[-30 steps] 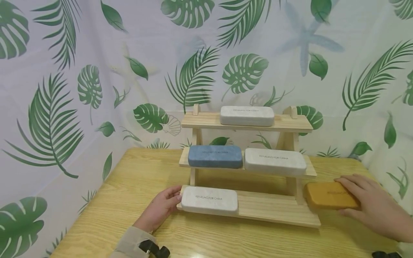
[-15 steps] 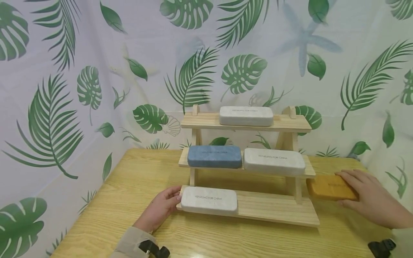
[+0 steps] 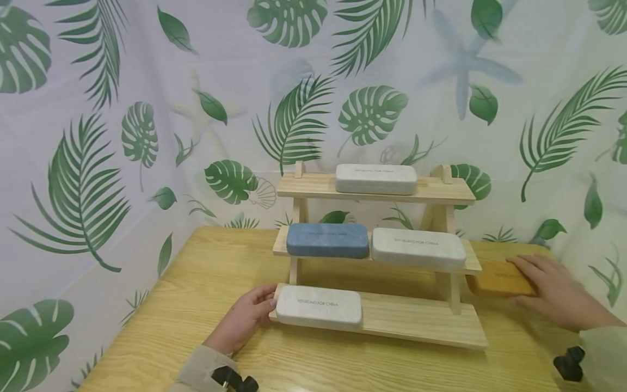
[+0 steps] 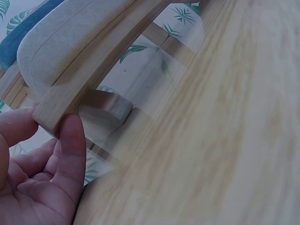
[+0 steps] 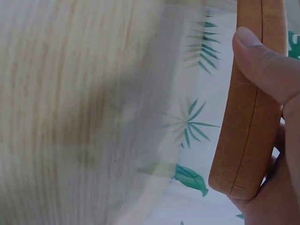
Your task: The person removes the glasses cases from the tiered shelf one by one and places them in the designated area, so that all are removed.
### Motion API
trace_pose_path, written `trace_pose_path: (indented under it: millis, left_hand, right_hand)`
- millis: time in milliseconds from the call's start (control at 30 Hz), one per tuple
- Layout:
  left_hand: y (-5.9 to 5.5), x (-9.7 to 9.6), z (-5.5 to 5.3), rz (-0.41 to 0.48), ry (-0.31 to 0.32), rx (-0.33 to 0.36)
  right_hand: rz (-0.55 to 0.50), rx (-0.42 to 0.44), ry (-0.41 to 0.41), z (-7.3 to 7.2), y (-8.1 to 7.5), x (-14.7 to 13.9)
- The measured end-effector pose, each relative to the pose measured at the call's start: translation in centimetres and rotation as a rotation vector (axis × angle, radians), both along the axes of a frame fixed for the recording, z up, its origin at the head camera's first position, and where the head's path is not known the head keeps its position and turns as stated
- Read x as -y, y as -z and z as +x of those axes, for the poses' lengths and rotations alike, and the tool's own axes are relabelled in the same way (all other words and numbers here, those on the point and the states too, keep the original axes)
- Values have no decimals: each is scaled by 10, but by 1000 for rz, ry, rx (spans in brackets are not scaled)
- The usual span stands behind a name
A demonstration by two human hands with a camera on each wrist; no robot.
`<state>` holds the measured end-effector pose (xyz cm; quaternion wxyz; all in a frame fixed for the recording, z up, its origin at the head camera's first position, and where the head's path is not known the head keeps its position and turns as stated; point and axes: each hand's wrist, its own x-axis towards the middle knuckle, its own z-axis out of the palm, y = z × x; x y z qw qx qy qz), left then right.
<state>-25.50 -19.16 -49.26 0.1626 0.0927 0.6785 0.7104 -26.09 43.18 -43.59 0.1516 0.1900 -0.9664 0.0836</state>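
A three-tier wooden display stand (image 3: 421,318) stands on the table in the head view. My left hand (image 3: 242,318) pinches the left end of its bottom shelf; thumb and fingers hold the shelf end (image 4: 51,110) in the left wrist view. To the stand's right, my right hand (image 3: 555,291) grips an orange glasses case (image 3: 499,279). The right wrist view shows my thumb on the seamed side of that orange case (image 5: 246,122). A white glasses case (image 3: 318,307) lies on the left of the bottom shelf, close to my left fingers.
On the middle shelf lie a blue glasses case (image 3: 327,240) and another white case (image 3: 418,247), side by side. One more white case (image 3: 376,179) is on the top shelf. Leaf-printed cloth (image 3: 372,60) hangs behind the wooden table (image 3: 161,337).
My right hand has carried the orange case farther back along the stand's right side. My left hand keeps its hold on the bottom shelf, and the other cases stay in place.
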Motion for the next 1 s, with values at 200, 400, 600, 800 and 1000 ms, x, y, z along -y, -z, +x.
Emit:
trace_pose_path:
  millis: [200,400,600,800,1000]
  left_hand:
    - [-1,2,1,-2,-6,1]
    - [3,4,2,2,4,-1]
    - [5,2,0,1,12,-12]
    - [3,0,-2,4,18,-16]
    - [1,2,-1,0,10,-14]
  right_hand:
    - [11,91,29,-19,2,1]
    - [-8,152,39,-34,10,-3]
    - [-11,66,110,-48,22,-18]
    - [4,46,161,-59,30,-34]
    - [-42,95,180,-67,26,-33]
